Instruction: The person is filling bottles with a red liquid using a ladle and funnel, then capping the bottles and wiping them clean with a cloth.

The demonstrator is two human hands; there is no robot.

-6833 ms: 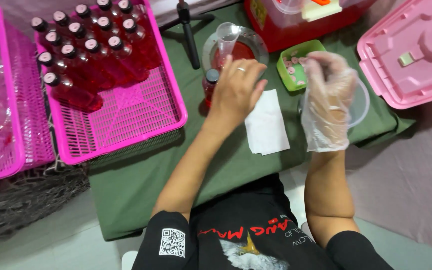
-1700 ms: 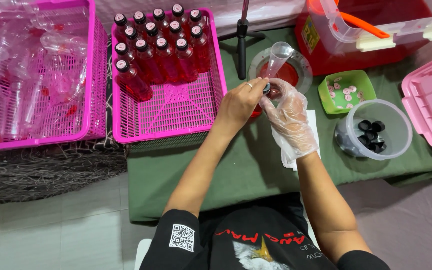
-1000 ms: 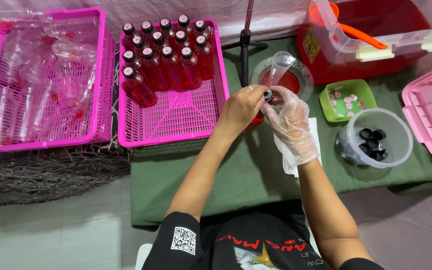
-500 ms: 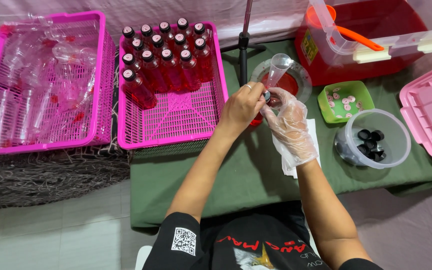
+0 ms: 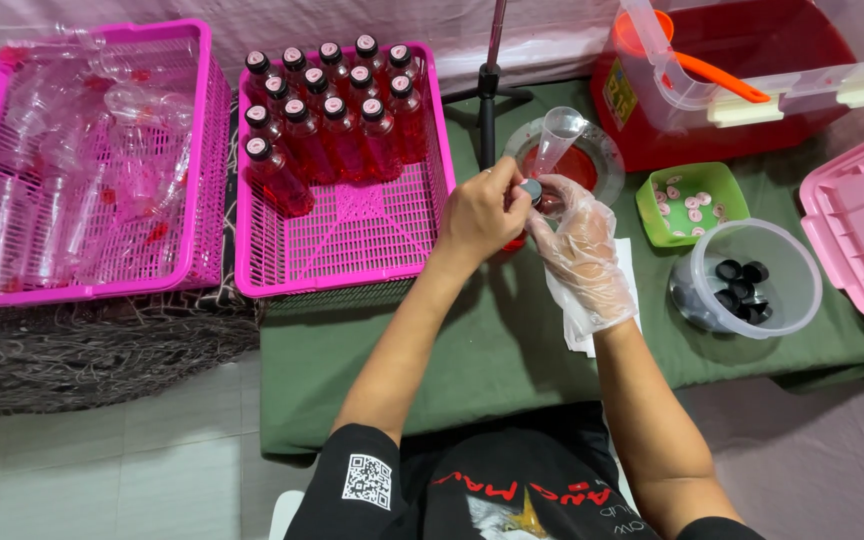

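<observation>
Small bottle (image 5: 518, 238) of red liquid stands on the green table (image 5: 472, 340), mostly hidden by the left hand (image 5: 480, 215), which grasps it. Gloved right hand (image 5: 584, 250) pinches its dark cap (image 5: 531, 188) with the fingers (image 5: 550, 196), just beside the pink basket (image 5: 352, 240).

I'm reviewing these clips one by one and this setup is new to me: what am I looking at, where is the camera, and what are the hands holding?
There is no machine here: a camera on a person's head looks down at their two bare arms. The left hand is bare; the right hand wears a clear glove. Together they hold a small red bottle with a black cap. On the green table stand a pink basket of filled red bottles, a green dish and a clear tub of black caps.
</observation>
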